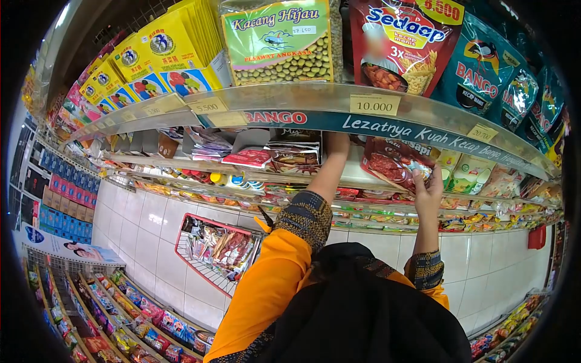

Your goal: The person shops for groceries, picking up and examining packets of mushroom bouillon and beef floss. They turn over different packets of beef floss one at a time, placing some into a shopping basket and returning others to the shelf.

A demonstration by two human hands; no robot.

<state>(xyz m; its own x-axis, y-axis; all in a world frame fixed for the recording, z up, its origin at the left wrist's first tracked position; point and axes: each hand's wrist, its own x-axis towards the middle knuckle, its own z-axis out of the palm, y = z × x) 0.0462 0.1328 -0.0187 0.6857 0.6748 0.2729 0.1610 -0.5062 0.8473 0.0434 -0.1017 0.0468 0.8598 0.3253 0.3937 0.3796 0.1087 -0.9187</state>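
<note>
A white tiled floor (136, 224) (slightly shiny) stretches between long, tightly stocked shelves (315, 98).

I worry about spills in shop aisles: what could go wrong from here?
The right hand holds the red packet by one side, so it might slip. The left forearm reaches behind the banner, its hand hidden, and could knock the packets alongside. The cart stands on the person's left and might be bumped.

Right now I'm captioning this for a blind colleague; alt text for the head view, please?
A right hand holds a red "Sapi" packet; the left hand, mostly hidden, reaches beneath the upper store shelf. A loaded, red-rimmed shopping cart stands at lower left.
</note>
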